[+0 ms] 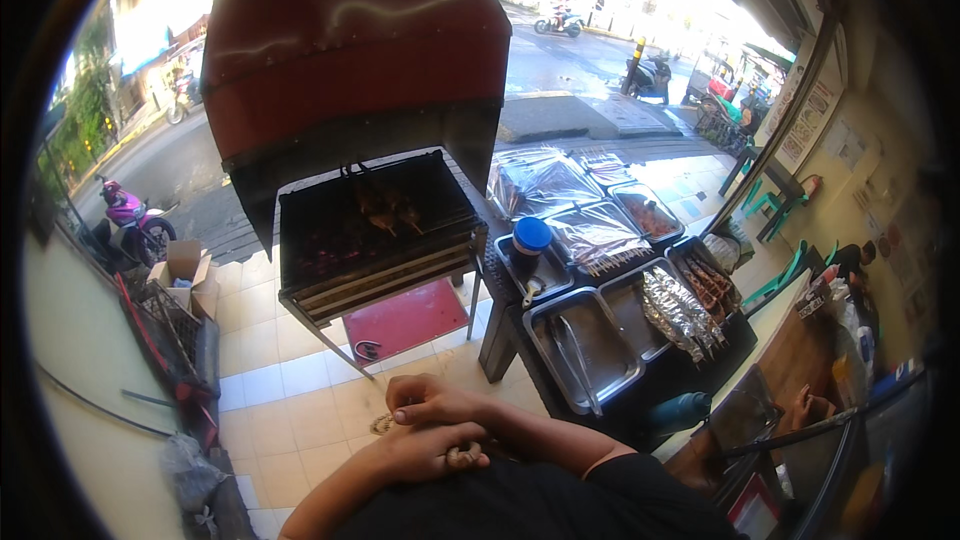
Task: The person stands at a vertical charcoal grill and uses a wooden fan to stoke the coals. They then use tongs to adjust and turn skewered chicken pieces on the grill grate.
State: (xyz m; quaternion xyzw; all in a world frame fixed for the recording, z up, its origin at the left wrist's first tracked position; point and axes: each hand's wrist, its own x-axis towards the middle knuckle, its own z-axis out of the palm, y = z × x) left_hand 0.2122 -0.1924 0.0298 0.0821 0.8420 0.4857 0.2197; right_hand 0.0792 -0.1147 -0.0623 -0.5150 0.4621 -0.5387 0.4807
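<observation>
Low in the head view, my right hand (433, 399) lies with curled fingers over the back of my left hand (424, 454), near the wrist. A small curled brown thing (463, 455) shows at my left fingers; whether it is gripped is unclear. Ahead stands a charcoal grill (382, 281) with skewered meat (388, 210) over glowing coals (337, 251). On the dark table (499, 270) to the right, metal tongs (576, 364) lie in a steel tray (536, 322). A blue-lidded jar (532, 236) and a basting brush (533, 289) share a smaller tray.
A red hood (352, 67) rises behind the grill. The table also holds foil-wrapped skewers (679, 311), plastic-covered trays (596, 232) and a teal bottle (679, 412). Cardboard boxes (187, 270) stand at left. Another person's hand (804, 406) shows at right. Motorcycles are on the street.
</observation>
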